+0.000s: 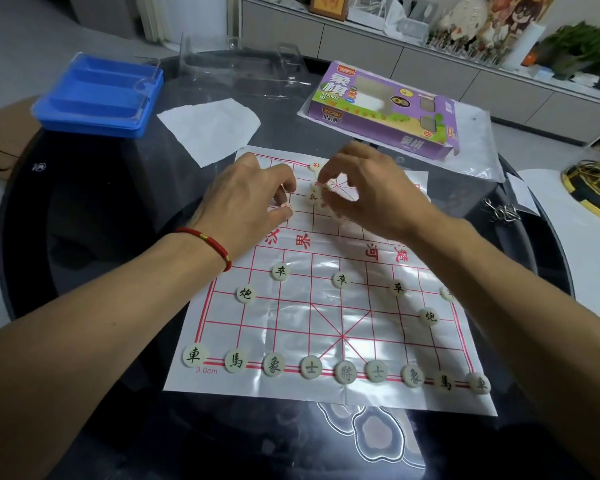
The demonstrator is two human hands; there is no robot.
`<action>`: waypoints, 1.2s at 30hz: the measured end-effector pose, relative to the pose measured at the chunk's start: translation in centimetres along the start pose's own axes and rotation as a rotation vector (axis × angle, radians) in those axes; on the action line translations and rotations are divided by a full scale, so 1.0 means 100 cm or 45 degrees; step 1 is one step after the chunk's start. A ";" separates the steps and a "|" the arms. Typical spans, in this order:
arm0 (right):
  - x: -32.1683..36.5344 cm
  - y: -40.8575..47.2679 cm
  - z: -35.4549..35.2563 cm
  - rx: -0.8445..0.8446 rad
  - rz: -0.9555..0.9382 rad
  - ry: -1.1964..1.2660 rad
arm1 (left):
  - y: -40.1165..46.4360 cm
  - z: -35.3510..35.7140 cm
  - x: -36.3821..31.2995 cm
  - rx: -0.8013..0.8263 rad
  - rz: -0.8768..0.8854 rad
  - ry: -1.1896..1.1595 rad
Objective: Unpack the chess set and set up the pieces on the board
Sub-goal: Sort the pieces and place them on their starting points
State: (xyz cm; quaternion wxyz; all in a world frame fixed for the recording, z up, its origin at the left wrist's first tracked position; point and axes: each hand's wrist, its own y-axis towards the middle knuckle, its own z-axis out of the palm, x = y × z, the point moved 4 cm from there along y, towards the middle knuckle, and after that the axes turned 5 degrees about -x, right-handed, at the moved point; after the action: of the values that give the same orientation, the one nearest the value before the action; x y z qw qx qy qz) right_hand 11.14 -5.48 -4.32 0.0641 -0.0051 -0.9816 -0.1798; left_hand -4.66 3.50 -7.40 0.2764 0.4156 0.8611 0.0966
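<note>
Board (329, 317): thin glossy sheet, red grid, creased, flat on the dark counter (125, 209). Black-lettered pieces (310, 367): nine in a row along the board's near edge, two cannons and four visible soldiers on the ranks above. Red-lettered pieces (313, 197): small loose cluster on the board's far half, one (315, 166) at the far edge. Purple box (381, 112) beyond the board, open, lying flat. Blue tray (97, 95) far-left of the board.

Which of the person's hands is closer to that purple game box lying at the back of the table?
The right hand. It hovers over the board's far half, just in front of the purple box. The left hand sits further to the left, farther from the box.
</note>
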 end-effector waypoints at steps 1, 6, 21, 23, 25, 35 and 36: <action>-0.008 -0.001 -0.005 -0.013 0.050 0.026 | -0.001 0.001 0.000 -0.002 -0.002 -0.004; -0.054 -0.012 -0.032 -0.118 0.349 0.100 | -0.001 0.003 0.001 0.011 -0.027 -0.044; -0.131 -0.048 -0.030 -0.039 0.606 -0.062 | 0.000 0.005 0.000 0.095 -0.059 -0.045; -0.134 -0.050 -0.028 -0.042 0.624 -0.091 | 0.000 0.005 0.000 0.111 -0.063 -0.042; -0.136 -0.053 -0.025 -0.021 0.646 -0.108 | 0.000 0.004 -0.001 0.120 -0.063 -0.041; -0.101 -0.031 -0.034 -0.201 0.512 -0.015 | 0.001 0.001 -0.004 0.148 -0.033 -0.089; -0.091 -0.024 -0.033 -0.204 0.457 -0.002 | 0.001 -0.001 -0.004 0.136 -0.022 -0.109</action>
State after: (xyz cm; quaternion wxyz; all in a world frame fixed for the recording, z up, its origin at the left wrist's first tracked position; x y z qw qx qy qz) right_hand 20.46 -8.79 -3.29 0.0937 -0.1854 -0.9475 -0.2429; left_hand -4.40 3.26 -7.11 0.2914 0.4259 0.8561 0.0302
